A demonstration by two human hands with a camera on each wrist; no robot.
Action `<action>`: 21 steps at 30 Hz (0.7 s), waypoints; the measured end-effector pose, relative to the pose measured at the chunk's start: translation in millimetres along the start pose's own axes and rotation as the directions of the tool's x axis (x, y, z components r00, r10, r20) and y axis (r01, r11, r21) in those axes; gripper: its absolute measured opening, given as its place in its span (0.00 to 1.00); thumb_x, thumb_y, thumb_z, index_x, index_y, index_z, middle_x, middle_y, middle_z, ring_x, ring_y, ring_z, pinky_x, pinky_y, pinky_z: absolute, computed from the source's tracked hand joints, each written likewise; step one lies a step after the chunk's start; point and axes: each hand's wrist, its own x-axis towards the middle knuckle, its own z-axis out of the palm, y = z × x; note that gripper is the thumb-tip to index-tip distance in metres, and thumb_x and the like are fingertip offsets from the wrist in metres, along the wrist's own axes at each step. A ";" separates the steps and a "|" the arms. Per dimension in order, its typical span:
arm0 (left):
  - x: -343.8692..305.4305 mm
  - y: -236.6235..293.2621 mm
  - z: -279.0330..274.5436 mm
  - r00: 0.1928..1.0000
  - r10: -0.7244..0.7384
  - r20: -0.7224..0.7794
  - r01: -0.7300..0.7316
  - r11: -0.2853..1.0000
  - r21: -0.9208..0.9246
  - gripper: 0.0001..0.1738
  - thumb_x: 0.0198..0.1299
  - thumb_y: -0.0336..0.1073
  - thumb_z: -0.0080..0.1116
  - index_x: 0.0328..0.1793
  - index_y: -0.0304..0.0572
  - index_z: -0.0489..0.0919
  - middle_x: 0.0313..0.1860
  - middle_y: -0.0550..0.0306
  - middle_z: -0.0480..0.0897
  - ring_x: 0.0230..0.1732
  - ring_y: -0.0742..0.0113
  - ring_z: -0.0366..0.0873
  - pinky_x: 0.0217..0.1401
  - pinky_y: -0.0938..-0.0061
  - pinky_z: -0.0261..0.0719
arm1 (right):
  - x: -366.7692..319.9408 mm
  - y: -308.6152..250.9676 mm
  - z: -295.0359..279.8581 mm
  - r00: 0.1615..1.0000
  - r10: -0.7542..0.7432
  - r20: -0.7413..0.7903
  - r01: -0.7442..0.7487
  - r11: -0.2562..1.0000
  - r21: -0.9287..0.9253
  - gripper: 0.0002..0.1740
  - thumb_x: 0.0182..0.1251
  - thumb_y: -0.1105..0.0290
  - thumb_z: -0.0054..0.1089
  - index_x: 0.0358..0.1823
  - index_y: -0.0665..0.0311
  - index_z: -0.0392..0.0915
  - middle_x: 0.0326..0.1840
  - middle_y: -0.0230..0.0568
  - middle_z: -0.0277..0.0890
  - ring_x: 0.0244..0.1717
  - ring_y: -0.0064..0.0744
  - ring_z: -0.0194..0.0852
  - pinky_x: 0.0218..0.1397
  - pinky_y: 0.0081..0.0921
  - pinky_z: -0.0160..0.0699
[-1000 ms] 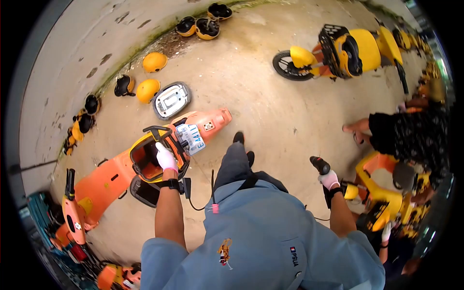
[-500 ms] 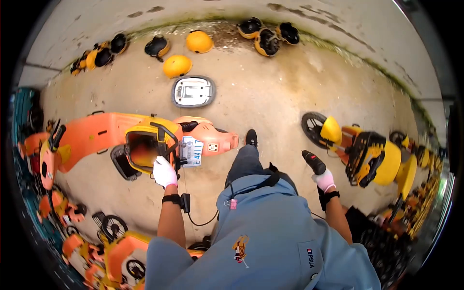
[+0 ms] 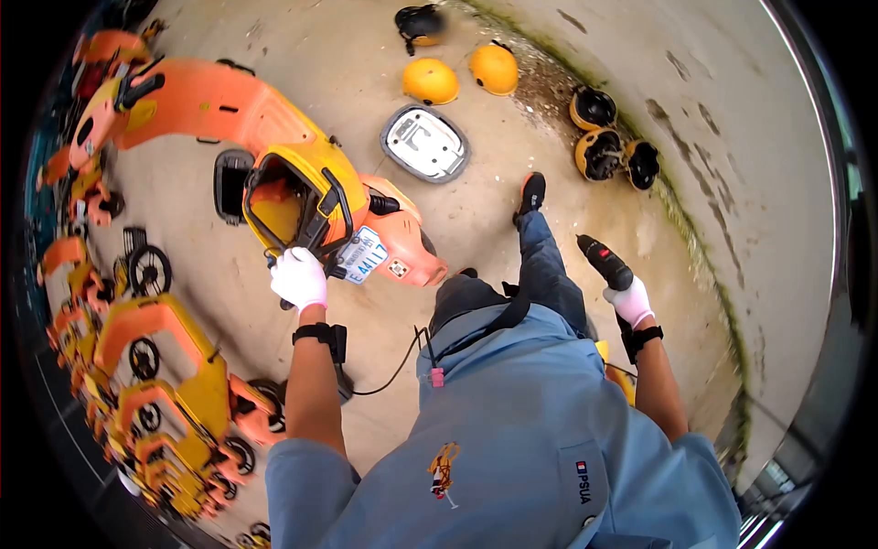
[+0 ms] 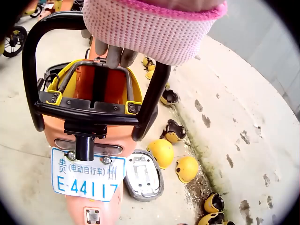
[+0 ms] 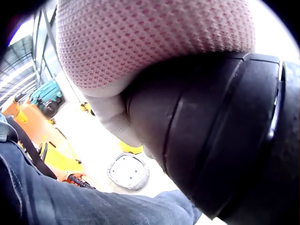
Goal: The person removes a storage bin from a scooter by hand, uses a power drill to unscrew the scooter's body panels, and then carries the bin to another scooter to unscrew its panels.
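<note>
Left of centre, our left hand had its fingers curled round the orange scooter's black rail; right of centre, our right hand's fingers clamped a black drill.

This looks like a depot or repair yard for electric scooters: rough concrete ground, rows of orange and yellow scooters on the left, a plated orange scooter nearer, a power drill, an upturned seat, yellow helmets towards a stained, mossy-footed wall on the right, and a ribbed high roof in the right wrist view
</note>
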 end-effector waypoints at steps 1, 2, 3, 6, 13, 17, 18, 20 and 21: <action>-0.6 3.3 -3.2 0.999 -0.037 0.010 0.037 0.998 0.057 0.21 0.65 0.43 0.43 0.31 0.40 0.84 0.34 0.47 0.85 0.38 0.42 0.81 0.41 0.47 0.78 | 24.9 -24.5 -12.5 0.999 -0.028 0.031 0.029 0.999 -0.024 0.16 0.51 0.69 0.67 0.41 0.70 0.82 0.35 0.55 0.84 0.38 0.47 0.85 0.44 0.35 0.81; -0.9 6.4 -3.8 0.995 -0.102 0.003 0.101 0.990 0.099 0.21 0.65 0.43 0.44 0.32 0.40 0.85 0.35 0.47 0.85 0.39 0.42 0.81 0.41 0.48 0.78 | 51.3 -46.2 -23.4 0.994 -0.072 0.083 0.079 0.993 -0.089 0.16 0.50 0.68 0.67 0.39 0.70 0.82 0.33 0.55 0.84 0.36 0.48 0.84 0.43 0.35 0.80; -1.0 11.2 -4.0 0.986 -0.169 -0.008 0.168 0.976 0.141 0.21 0.65 0.43 0.44 0.33 0.40 0.86 0.36 0.47 0.86 0.39 0.42 0.81 0.42 0.48 0.78 | 79.8 -65.0 -32.1 0.984 -0.117 0.137 0.137 0.979 -0.151 0.15 0.50 0.68 0.67 0.38 0.70 0.82 0.32 0.54 0.83 0.35 0.48 0.84 0.42 0.35 0.80; -0.5 25.9 -1.8 0.932 -0.349 -0.098 0.362 0.909 0.208 0.19 0.63 0.42 0.48 0.34 0.38 0.88 0.35 0.42 0.85 0.39 0.42 0.81 0.44 0.50 0.79 | 172.3 -103.9 -48.0 0.907 -0.284 0.312 0.340 0.930 -0.142 0.16 0.51 0.67 0.69 0.38 0.70 0.82 0.29 0.53 0.83 0.33 0.48 0.83 0.41 0.35 0.80; -1.1 29.0 4.4 0.874 -0.438 -0.211 0.478 0.852 0.214 0.18 0.62 0.37 0.47 0.29 0.36 0.85 0.32 0.40 0.84 0.38 0.40 0.80 0.47 0.50 0.78 | 299.9 -256.8 -49.9 0.555 -0.482 0.678 0.666 0.746 -0.016 0.19 0.51 0.68 0.72 0.44 0.69 0.82 0.33 0.52 0.84 0.34 0.48 0.85 0.43 0.34 0.80; -2.7 25.5 10.4 0.864 -0.483 -0.140 0.502 0.814 0.293 0.18 0.62 0.37 0.47 0.29 0.36 0.85 0.33 0.43 0.85 0.41 0.42 0.80 0.52 0.53 0.76 | 335.4 -300.2 -18.4 0.448 -0.444 0.776 0.642 0.764 0.067 0.20 0.54 0.67 0.76 0.44 0.72 0.82 0.34 0.41 0.85 0.33 0.28 0.80 0.44 0.30 0.80; -4.5 24.8 13.2 0.842 -0.517 -0.153 0.539 0.800 0.264 0.18 0.63 0.38 0.47 0.30 0.36 0.85 0.34 0.42 0.85 0.42 0.43 0.80 0.53 0.53 0.75 | 331.3 -314.0 -8.1 0.396 -0.487 0.779 0.622 0.766 0.162 0.19 0.57 0.68 0.75 0.45 0.72 0.81 0.36 0.39 0.85 0.35 0.25 0.79 0.45 0.29 0.80; -0.1 36.3 3.9 0.814 -0.542 -0.209 0.580 0.781 0.233 0.18 0.64 0.38 0.47 0.31 0.36 0.85 0.36 0.43 0.85 0.43 0.43 0.79 0.54 0.54 0.75 | 331.4 -333.8 9.7 0.310 -0.475 0.824 0.556 0.793 0.248 0.18 0.62 0.70 0.73 0.49 0.72 0.81 0.42 0.34 0.86 0.41 0.19 0.78 0.49 0.25 0.78; 0.7 38.8 2.5 0.804 -0.541 -0.247 0.590 0.780 0.211 0.18 0.64 0.38 0.46 0.32 0.36 0.85 0.36 0.43 0.85 0.44 0.44 0.79 0.55 0.54 0.74 | 333.8 -340.1 20.1 0.286 -0.466 0.838 0.566 0.787 0.245 0.18 0.62 0.70 0.73 0.49 0.72 0.81 0.42 0.34 0.86 0.41 0.19 0.78 0.49 0.25 0.78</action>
